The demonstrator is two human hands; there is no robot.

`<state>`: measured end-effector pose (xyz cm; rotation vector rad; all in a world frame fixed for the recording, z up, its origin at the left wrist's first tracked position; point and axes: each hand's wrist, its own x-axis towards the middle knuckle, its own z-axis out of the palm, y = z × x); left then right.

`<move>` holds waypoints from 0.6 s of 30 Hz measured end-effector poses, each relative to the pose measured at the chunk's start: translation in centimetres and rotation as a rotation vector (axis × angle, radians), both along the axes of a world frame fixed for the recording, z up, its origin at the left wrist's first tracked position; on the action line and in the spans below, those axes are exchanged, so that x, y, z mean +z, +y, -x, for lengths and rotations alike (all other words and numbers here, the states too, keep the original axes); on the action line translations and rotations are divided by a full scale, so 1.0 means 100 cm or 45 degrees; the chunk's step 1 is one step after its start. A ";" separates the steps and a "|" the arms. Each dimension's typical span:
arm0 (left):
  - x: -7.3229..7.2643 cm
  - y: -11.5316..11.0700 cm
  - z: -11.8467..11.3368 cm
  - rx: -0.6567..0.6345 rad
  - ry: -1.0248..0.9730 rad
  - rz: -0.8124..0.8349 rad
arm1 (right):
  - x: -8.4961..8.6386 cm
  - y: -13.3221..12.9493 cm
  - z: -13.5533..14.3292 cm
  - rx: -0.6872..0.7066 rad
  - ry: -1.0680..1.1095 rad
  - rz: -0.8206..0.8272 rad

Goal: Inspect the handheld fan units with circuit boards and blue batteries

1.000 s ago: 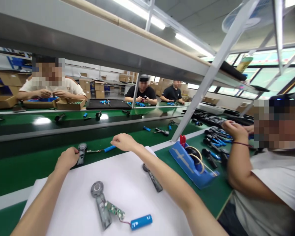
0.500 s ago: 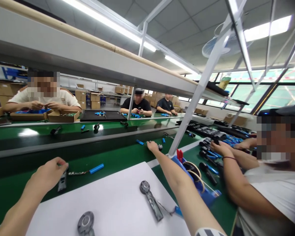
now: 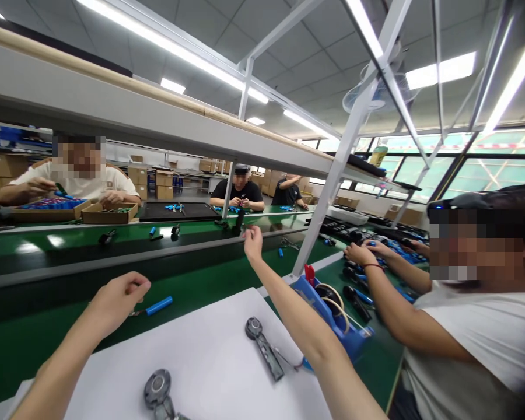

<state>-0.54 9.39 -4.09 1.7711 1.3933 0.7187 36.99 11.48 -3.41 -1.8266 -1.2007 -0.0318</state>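
My left hand (image 3: 119, 303) is closed in a pinch over the green belt, left of a blue cylindrical battery (image 3: 158, 305) with a wire end. What its fingers hold, if anything, is hidden. Farther out, my right hand (image 3: 253, 244) is raised above the belt with fingers closed. A dark, upright handle-shaped piece (image 3: 240, 222) shows at its fingertips and appears held. On the white sheet (image 3: 210, 344) lie two grey handheld-fan bodies, one fan body (image 3: 263, 350) under my right forearm and another fan body (image 3: 158, 392) at the bottom edge.
A blue bin (image 3: 328, 315) with red-handled tool and cable coils stands right of my forearm. A metal post (image 3: 328, 198) rises behind it. A co-worker (image 3: 389, 309) handles parts at right. Loose parts lie on the far belt, including a small battery (image 3: 280, 252). A shelf (image 3: 157, 125) spans overhead.
My right hand has risen and moved left from the belt, with a dark piece at its fingers. My left hand has shifted right; the fan part beneath it is out of sight.
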 end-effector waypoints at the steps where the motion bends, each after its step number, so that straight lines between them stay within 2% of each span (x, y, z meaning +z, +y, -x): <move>1: 0.002 -0.006 -0.007 -0.049 -0.116 0.045 | 0.006 0.000 0.011 0.060 0.003 -0.071; 6: 0.018 -0.040 -0.039 -0.278 -0.835 0.441 | 0.023 -0.008 0.083 0.444 0.046 -0.299; 10: 0.030 -0.047 -0.041 -0.378 -1.326 0.832 | 0.020 -0.035 0.146 0.768 0.058 -0.346; 12: 0.033 -0.043 -0.034 -0.360 -1.454 0.955 | 0.018 -0.050 0.167 0.898 0.050 -0.364; 14: 0.035 -0.038 -0.026 -0.273 -1.493 0.981 | 0.016 -0.061 0.180 0.989 0.022 -0.391; 18: 0.033 -0.032 -0.017 -0.161 -1.377 0.797 | 0.006 -0.069 0.187 1.022 0.003 -0.451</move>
